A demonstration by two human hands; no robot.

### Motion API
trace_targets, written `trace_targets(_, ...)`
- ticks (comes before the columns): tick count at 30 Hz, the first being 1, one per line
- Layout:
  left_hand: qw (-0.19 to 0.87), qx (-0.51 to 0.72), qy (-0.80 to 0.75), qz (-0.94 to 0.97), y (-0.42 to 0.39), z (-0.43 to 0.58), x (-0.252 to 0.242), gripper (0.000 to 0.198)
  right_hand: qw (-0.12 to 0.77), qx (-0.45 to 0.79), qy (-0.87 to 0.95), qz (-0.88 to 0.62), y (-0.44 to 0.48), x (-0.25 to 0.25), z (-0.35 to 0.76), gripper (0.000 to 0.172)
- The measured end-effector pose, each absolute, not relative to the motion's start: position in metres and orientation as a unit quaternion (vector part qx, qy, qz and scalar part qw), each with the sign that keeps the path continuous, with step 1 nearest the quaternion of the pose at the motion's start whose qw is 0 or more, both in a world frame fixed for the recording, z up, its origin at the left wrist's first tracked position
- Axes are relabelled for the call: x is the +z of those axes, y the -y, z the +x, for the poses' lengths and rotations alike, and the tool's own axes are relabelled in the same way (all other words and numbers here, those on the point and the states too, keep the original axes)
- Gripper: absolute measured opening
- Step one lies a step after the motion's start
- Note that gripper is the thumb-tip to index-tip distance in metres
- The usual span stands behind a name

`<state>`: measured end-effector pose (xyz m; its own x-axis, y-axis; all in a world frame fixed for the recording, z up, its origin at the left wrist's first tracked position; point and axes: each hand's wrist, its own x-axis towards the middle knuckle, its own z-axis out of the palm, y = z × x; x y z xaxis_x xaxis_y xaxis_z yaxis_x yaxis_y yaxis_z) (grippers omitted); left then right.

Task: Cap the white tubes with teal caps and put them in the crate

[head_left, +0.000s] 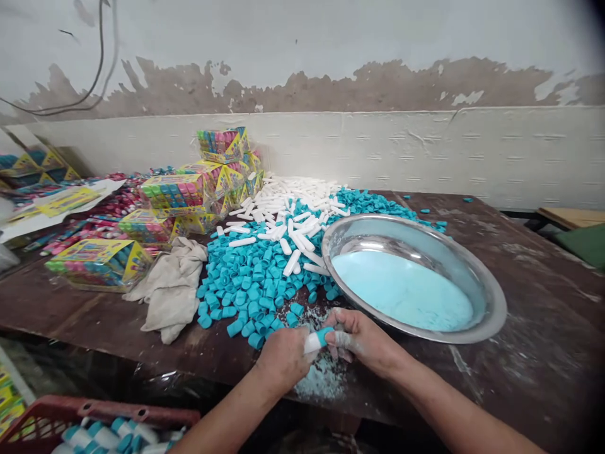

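Observation:
My left hand [282, 359] is closed round a small white tube [312, 343] at the near edge of the brown table [543, 328]. My right hand [363, 340] pinches the teal cap [325, 335] on that tube's end. Both hands are dusted with pale powder, and spilled pale blue powder [321, 378] lies under them. Just beyond is a heap of teal caps [255, 277] with white tubes [293, 214] behind and among them. A steel basin [491, 309] holding pale blue powder [401, 290] sits right of the heap.
A crumpled beige cloth [172, 287] lies left of the caps. Stacked colourful display boxes [174, 195] stand at the back left. A red crate [51, 416] with capped tubes sits below the table's front left. A peeling wall runs behind.

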<state>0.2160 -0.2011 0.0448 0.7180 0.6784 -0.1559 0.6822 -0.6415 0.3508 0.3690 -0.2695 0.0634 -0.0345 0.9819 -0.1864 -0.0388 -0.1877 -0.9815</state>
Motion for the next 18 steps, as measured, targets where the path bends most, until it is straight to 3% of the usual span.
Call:
trace_targets(8,0.154,-0.062,-0.353,0.921,0.202,0.237,0.038,0.019,0.507,0.464,0.388,-0.614,0.278,0.063,0.362,0.013)
trace_targets(14,0.140,-0.111,-0.288,0.941,0.200,0.249,0.032,0.020,0.443,0.398,0.411,-0.691,0.300,0.052,0.369,0.011)
trace_targets(18,0.175,-0.040,-0.319,0.931,0.186,0.226,0.041,0.021,0.436,0.369,0.423,-0.703,0.346,0.049,0.382,0.007)
